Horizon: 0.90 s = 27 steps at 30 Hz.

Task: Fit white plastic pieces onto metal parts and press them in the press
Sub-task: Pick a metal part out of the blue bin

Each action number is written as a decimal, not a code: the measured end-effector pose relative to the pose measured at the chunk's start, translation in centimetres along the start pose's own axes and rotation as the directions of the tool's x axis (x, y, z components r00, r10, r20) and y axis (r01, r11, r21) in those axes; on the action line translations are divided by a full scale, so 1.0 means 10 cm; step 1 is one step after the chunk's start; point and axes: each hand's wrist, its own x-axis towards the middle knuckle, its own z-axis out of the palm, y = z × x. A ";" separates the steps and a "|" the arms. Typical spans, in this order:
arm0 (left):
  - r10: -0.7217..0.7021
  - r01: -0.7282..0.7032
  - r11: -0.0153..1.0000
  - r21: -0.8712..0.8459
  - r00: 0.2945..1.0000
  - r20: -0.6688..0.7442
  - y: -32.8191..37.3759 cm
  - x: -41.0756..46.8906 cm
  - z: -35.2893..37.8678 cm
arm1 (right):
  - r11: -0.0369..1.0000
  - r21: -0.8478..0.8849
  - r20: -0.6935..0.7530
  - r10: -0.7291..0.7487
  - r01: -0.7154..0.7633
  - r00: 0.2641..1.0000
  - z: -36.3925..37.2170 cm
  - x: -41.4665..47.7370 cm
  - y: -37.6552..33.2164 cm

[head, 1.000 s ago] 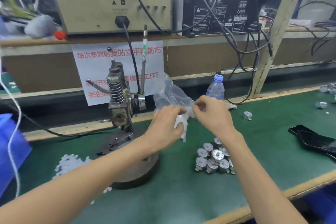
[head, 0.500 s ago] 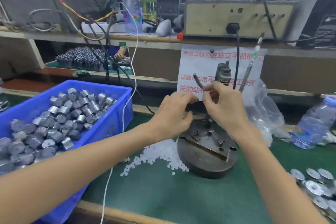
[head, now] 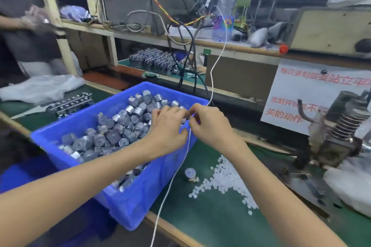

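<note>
Green matting (head: 210, 222) covers a factory workbench backed by a cluttered shelf of cables and equipment. At left stands a blue plastic bin (head: 140, 202), heaped with cylindrical metal parts (head: 120, 126); it sits at the bench's near edge, probably so that stock lies within easy reach of the left arm. The left hand (head: 166, 128) hovers over the bin's right-hand corner, knuckles up and fingers curled downward. The right hand (head: 210, 124) meets it fingertip to fingertip just above the rim. Both sets of fingers are drawn together as if working one small item between them, but whether either hand actually pinches a part cannot be told, since the contact point is hidden. A white cord (head: 172, 176) hangs from the shelf and passes directly beneath the right hand, across the bin wall. Beside the bin, one metal part (head: 190, 173) stands alone on the matting, touching the loose heap of white plastic pieces (head: 226, 178). That heap is spread between bin and press, plausibly so that fitting happens midway. At far right the spring-loaded hand press (head: 339, 132) stands unattended, in front of a printed paper notice (head: 313, 90); pressing appears not yet begun for this piece.
</note>
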 end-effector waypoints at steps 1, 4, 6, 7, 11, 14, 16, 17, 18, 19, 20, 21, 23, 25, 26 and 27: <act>-0.030 0.029 0.999 0.029 0.999 0.019 -0.11 -0.03 -0.03 | 1.000 -0.006 0.035 -0.023 0.023 0.999 0.09 0.07 -0.08; -0.140 0.126 0.986 0.108 0.981 0.134 -0.42 -0.15 -0.11 | 0.996 -0.024 0.168 -0.081 0.086 0.982 0.34 0.26 -0.30; -0.211 0.175 0.971 0.160 0.946 0.245 -0.60 -0.23 -0.16 | 0.990 -0.023 0.291 -0.129 0.142 0.948 0.49 0.35 -0.42; -0.240 0.184 0.962 0.200 0.920 0.310 -0.68 -0.27 -0.18 | 0.985 -0.002 0.368 -0.160 0.173 0.916 0.57 0.39 -0.47; -0.323 0.199 0.945 0.259 0.694 0.644 -0.89 -0.40 -0.22 | 0.973 0.054 0.679 -0.201 0.225 0.706 0.81 0.48 -0.62; -0.335 0.136 0.942 0.308 0.479 0.812 -1.00 -0.47 -0.21 | 0.977 0.005 0.787 -0.136 0.214 0.601 0.96 0.53 -0.71; -0.355 0.075 0.933 0.352 0.363 0.861 -1.03 -0.50 -0.17 | 0.977 0.012 0.820 -0.131 0.212 0.557 1.08 0.53 -0.78; -0.358 0.056 0.931 0.361 0.330 0.873 -1.03 -0.50 -0.14 | 0.975 0.015 0.821 -0.139 0.223 0.553 1.14 0.52 -0.80; -0.363 0.040 0.928 0.369 0.314 0.877 -1.02 -0.50 -0.11 | 0.971 0.016 0.815 -0.150 0.237 0.560 1.18 0.51 -0.82; -0.369 0.031 0.925 0.380 0.317 0.874 -1.01 -0.50 -0.08 | 0.969 0.013 0.808 -0.157 0.248 0.568 1.21 0.49 -0.82; -0.374 0.028 0.921 0.388 0.333 0.865 -0.99 -0.49 -0.06 | 0.968 0.009 0.803 -0.157 0.252 0.575 1.23 0.48 -0.82; -0.374 0.031 0.920 0.390 0.357 0.856 -0.97 -0.48 -0.05 | 0.968 0.006 0.798 -0.156 0.251 0.582 1.23 0.47 -0.81; -0.368 0.074 0.926 0.371 0.402 0.838 -0.96 -0.46 -0.07 | 0.971 0.014 0.771 -0.162 0.239 0.616 1.21 0.47 -0.79; -0.367 0.160 0.930 0.332 0.473 0.801 -0.99 -0.43 -0.11 | 0.973 0.034 0.703 -0.185 0.227 0.687 1.16 0.47 -0.79; -0.370 0.216 0.929 0.301 0.530 0.763 -1.01 -0.42 -0.14 | 0.974 0.057 0.653 -0.204 0.221 0.730 1.13 0.48 -0.80; -0.372 0.281 0.927 0.249 0.593 0.714 -1.03 -0.40 -0.17 | 0.974 0.094 0.596 -0.222 0.208 0.771 1.10 0.48 -0.81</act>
